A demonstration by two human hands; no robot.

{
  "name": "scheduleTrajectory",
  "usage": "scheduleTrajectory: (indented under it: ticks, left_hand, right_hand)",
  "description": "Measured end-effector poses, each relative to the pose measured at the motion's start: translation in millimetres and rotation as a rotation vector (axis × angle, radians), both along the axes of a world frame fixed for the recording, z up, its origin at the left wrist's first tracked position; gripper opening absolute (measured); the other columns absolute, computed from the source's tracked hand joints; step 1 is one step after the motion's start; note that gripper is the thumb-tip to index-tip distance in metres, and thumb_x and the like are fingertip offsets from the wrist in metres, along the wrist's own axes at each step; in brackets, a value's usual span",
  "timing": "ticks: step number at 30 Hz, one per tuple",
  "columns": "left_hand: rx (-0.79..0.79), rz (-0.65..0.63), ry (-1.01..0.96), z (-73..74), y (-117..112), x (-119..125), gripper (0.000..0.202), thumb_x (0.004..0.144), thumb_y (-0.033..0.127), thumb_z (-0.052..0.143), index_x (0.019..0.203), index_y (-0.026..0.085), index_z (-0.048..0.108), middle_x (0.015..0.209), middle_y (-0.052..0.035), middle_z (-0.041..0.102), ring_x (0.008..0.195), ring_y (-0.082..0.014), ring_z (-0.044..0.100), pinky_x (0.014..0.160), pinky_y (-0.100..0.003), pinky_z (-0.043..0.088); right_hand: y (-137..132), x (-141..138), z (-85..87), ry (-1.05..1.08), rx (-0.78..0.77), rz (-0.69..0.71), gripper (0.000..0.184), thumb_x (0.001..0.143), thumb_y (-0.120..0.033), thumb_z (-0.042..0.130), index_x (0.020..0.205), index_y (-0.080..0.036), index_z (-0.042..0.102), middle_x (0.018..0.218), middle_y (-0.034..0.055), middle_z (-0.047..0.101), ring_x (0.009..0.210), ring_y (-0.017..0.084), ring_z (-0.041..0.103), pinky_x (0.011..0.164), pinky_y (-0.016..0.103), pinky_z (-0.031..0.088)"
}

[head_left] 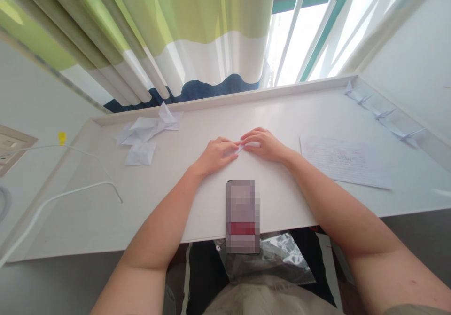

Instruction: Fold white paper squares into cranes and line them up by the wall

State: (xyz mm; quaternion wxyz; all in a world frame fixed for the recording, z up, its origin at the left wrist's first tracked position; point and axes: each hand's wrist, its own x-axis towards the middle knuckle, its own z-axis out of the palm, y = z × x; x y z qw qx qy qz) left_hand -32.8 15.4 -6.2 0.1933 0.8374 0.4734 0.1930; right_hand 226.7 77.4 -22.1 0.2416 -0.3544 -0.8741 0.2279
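Folded paper (240, 148), small and white, is located near the middle of the bench (225, 99), pinched between the fingertips of both hands. Its exact shape cannot be confirmed (the fingers cover most of it).

Left hand (216, 156): narrow, fingers drawn together, fingertips on the left end of the paper. Right hand (262, 145): equally narrow, fingertips on the right end. Both hands sit low over the bench, with the two sets of fingertips almost meeting.

Handling assessment: the paper is judged very light, soft and easily creased, with little stiffness beyond its folds. A small piece like this may slide on the smooth bench top. Best hold is a gentle fingertip pinch on the folded edges, keeping pressure off the thin points.

Other items noted: a loose heap of white paper pieces (146, 130) lies on the bench to the left, well apart from the hands. A handwritten sheet (343, 162) lies to the right, and a row of small paper cranes (384, 113) runs along the far right edge. A pixelated flat object (243, 216) (probably a phone) sits at the near edge, overhanging it. A white cable (66, 197) runs along the left side.
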Motion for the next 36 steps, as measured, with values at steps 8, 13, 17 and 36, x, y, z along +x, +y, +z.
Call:
scheduleTrajectory:
  ticks: [8,13,17,36]
  left_hand:
    - [0.029,-0.005,-0.002,-0.9,0,0,0.02,0.108,0.031,0.065,0.122,0.03,0.08,0.147,-0.0034,0.078,0.136,-0.0275,0.067,0.124,-0.057,0.047]
    - [0.03,-0.008,-0.001,-0.2,0,1,0.015,0.106,0.031,0.068,0.112,0.029,0.082,0.149,-0.0025,0.077,0.136,-0.0284,0.066,0.125,-0.059,0.046]
    - [0.053,-0.002,0.016,2.2,-1,4,0.01,0.103,0.031,0.071,0.104,0.026,0.081,0.148,-0.0026,0.078,0.135,-0.0294,0.067,0.12,-0.058,0.048]
    - [0.116,0.043,-0.01,-3.4,6,9,0.016,0.108,0.032,0.066,0.103,0.026,0.081,0.128,-0.0032,0.086,0.13,-0.025,0.074,0.117,-0.048,0.05]
  right_hand:
    - [-4,-3,3.3,0.02,0.001,-0.014,0.02,0.102,-0.033,0.068,0.109,-0.031,0.087,0.129,0.0038,0.085,0.127,0.032,0.07,0.117,0.056,0.047]
    - [-5,-6,4.1,-0.007,-0.002,-0.044,0.018,0.101,-0.032,0.069,0.102,-0.032,0.087,0.128,0.0036,0.085,0.128,0.033,0.069,0.116,0.056,0.047]
    - [-5,-7,3.7,-0.002,0.018,-0.033,0.017,0.1,-0.032,0.07,0.1,-0.03,0.087,0.123,0.0054,0.085,0.124,0.032,0.07,0.114,0.055,0.046]
    - [-15,-14,7.7,-0.097,0.04,0.026,0.019,0.107,-0.035,0.066,0.107,-0.031,0.084,0.118,0.0079,0.079,0.117,0.032,0.066,0.112,0.052,0.044]
